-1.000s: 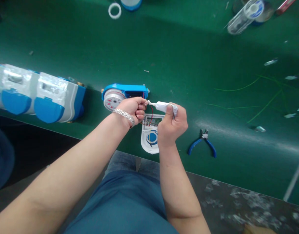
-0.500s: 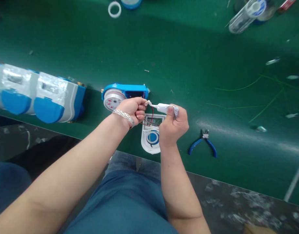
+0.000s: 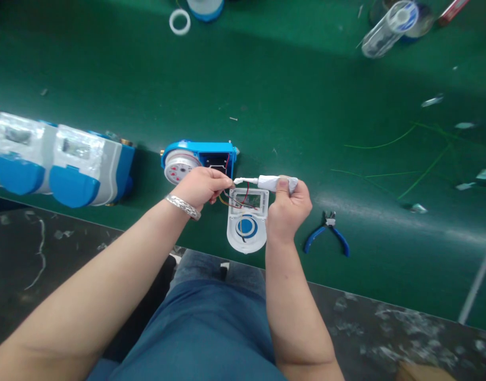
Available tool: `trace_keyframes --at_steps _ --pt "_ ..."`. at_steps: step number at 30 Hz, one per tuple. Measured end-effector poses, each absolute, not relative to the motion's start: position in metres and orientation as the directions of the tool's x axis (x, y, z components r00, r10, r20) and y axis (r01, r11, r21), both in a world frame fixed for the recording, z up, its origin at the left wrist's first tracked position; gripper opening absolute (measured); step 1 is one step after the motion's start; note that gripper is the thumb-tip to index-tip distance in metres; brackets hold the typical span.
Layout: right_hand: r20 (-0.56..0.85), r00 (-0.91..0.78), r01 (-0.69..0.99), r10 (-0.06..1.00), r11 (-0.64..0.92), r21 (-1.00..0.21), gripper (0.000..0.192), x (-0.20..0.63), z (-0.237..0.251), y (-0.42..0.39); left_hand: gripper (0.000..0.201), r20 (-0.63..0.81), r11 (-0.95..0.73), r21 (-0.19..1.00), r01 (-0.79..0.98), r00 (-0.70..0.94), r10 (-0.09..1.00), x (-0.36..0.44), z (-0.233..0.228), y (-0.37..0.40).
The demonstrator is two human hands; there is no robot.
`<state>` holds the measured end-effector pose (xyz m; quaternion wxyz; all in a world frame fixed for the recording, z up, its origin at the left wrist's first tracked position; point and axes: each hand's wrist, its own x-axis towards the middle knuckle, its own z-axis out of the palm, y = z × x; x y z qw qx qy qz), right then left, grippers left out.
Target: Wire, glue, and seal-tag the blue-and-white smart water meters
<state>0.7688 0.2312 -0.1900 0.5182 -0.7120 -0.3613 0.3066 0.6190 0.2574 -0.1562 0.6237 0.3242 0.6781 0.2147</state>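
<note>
Landmark for this entry: a white plastic cover with one rounded end (image 3: 247, 246), lying open on the green bench top (image 3: 298, 95), a blue disc (image 3: 246, 227) set in its rounded half. From my remote seat I have only the head view.

Right hand (image 3: 289, 208): I see it wrapped around a soft white tube with a thin nozzle (image 3: 269, 183), thumb on top. The tube is held level just beyond the cover's far edge, nozzle pointing left.

Left hand (image 3: 201, 190): narrow, thumb and forefinger pinched at the nozzle's tip, beyond the cover's far left corner. I cannot tell what sits between the fingertips. A braided silver bracelet (image 3: 184, 206) rings that wrist.

A thin red wire (image 3: 248, 190) rises from the cover towards the nozzle; dark thin wires (image 3: 238, 202) run from it towards the left hand.

Beyond and left of the cover I note a bright blue housing (image 3: 211, 146) with a round white dial (image 3: 178, 168). Well left: a row of white-and-blue boxes (image 3: 80, 180). Right of the cover: blue-handled pliers (image 3: 330, 223), handles spread.
</note>
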Motion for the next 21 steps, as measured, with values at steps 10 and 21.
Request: trace_keyframes --at_steps 10,21 --pt "-0.116 0.517 0.113 0.848 -0.202 -0.973 0.019 0.775 -0.189 0.228 0.013 -0.631 0.538 0.645 0.542 -0.017 0.775 0.616 -0.155 0.254" --pt "0.032 0.439 0.372 0.898 -0.149 -0.916 0.017 0.779 -0.168 0.222 0.015 -0.278 0.038 0.615 0.787 0.173 0.945 0.619 -0.153 0.24"
